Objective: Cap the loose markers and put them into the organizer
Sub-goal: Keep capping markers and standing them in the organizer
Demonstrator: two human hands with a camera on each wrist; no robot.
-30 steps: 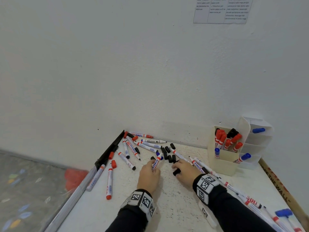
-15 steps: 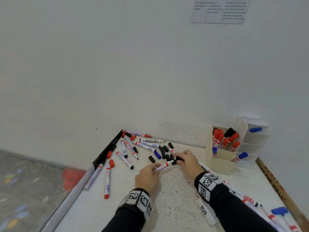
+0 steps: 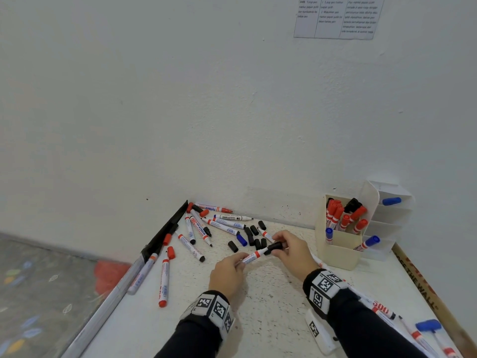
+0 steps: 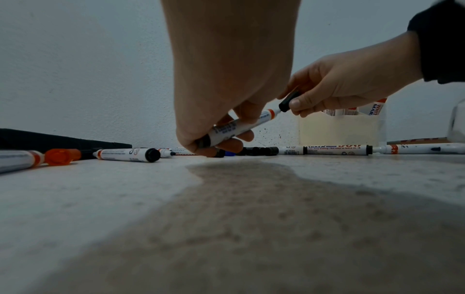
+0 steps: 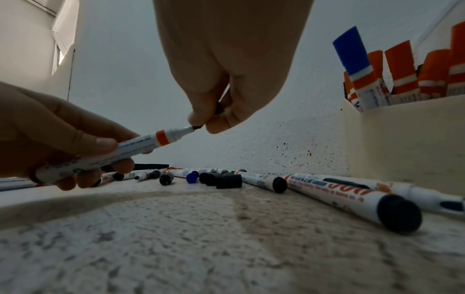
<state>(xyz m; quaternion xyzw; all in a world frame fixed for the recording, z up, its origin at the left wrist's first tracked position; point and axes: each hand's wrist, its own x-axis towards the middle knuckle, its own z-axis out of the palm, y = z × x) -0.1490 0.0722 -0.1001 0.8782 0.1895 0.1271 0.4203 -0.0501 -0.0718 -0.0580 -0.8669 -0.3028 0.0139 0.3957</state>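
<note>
My left hand (image 3: 228, 271) grips a white marker (image 3: 253, 257) with an orange band, held just above the table, its tip pointing right. My right hand (image 3: 289, 250) pinches a black cap (image 3: 275, 246) right at that tip; in the left wrist view the cap (image 4: 289, 101) touches the marker (image 4: 239, 127) nib. The right wrist view shows the marker (image 5: 141, 147) nib entering the cap, which my fingers mostly hide. The cream organizer (image 3: 338, 251) stands at the right and holds several capped red, black and blue markers.
Several loose markers (image 3: 191, 229) and black caps (image 3: 254, 237) lie at the table's back left near the wall. More markers (image 3: 382, 310) lie along the right under my forearm. A black strip (image 3: 165, 232) runs along the left table edge. A white tiered holder (image 3: 389, 218) stands behind the organizer.
Both hands lifted off the pile: the left picked up the marker, the right a black cap, and they came together so the cap now meets the marker's tip.
</note>
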